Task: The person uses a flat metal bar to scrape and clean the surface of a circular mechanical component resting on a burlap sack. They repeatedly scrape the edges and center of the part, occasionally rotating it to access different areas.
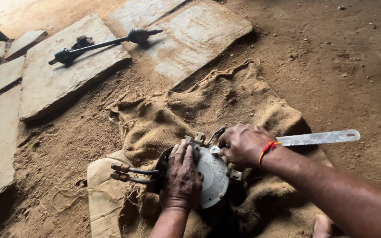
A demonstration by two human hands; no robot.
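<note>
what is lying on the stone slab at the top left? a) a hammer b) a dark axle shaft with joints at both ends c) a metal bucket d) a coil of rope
b, a long dark axle shaft with bulky joints at both ends lies across the stone slab, far from the left hand and right hand on the round metal part.

A long black metal axle shaft (102,43) is lying across flat grey stone slabs (62,75) up top, a frayed brown burlap sack (225,105) is sitting spread on the sandy dirt floor (345,66).
</note>
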